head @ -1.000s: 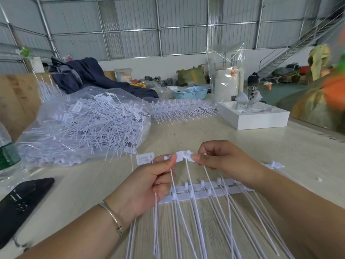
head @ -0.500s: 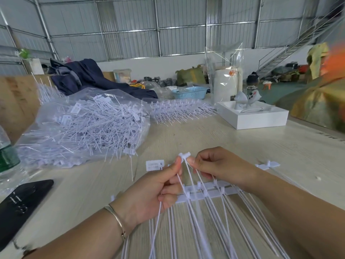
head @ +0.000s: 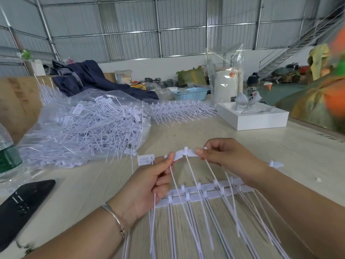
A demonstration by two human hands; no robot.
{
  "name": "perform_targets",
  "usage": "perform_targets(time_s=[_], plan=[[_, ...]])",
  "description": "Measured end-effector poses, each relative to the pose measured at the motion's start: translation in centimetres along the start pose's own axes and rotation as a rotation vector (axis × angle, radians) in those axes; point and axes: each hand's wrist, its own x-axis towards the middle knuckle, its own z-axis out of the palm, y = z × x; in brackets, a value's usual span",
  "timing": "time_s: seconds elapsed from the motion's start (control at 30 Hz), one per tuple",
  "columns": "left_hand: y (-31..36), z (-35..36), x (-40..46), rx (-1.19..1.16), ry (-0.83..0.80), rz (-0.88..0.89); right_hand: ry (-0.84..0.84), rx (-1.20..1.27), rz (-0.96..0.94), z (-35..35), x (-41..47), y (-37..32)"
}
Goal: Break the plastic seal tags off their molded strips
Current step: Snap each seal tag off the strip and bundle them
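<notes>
A black phone (head: pixel 22 206) lies far left on the table (head: pixel 205 135), with a clear bag (head: pixel 84 126) full of loose white tags behind it. The left hand (head: pixel 147 186) pinches one end of a white tag (head: pixel 184 154) and also holds thin stems. The right hand (head: pixel 229 157) pinches the other end. The strip (head: pixel 201 193) lies just below them.

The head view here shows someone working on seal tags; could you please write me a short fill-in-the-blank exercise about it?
1. The left hand and right hand pinch one white seal tag from ____ ends.
2. The clear bag holds loose white ____.
3. The black phone lies near the ____ hand.
4. A bracelet sits on the ____ wrist.

Missing words: opposite; tags; left; left
</notes>
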Motion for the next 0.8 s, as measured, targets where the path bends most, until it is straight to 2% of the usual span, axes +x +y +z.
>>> perform_targets(time_s=[0.3, 0.47, 0.57, 0.67, 0.8], plan=[[-0.5, 0.4, -0.2, -0.117, -0.149, -0.079, -0.085, 0.024, -0.073, 1.1, -0.4, -0.7], [-1.2, 1.0, -0.4, 0.018, -0.22, -0.201, -0.134, 0.069, -0.137, 2.2, -0.8, -1.2], [-1.1, 1.0, -0.4, 0.025, -0.282, -0.225, -0.11, 0.161, -0.133, 2.8, -0.7, -1.4], [-0.5, 0.8, -0.3, -0.03, -0.333, -0.218, -0.072, 0.146, -0.121, 2.4, -0.6, -1.2], [0.1, 0.5, -0.1, -0.091, -0.24, -0.166, 0.02, 0.133, -0.118, 1.3, -0.3, -0.7]])
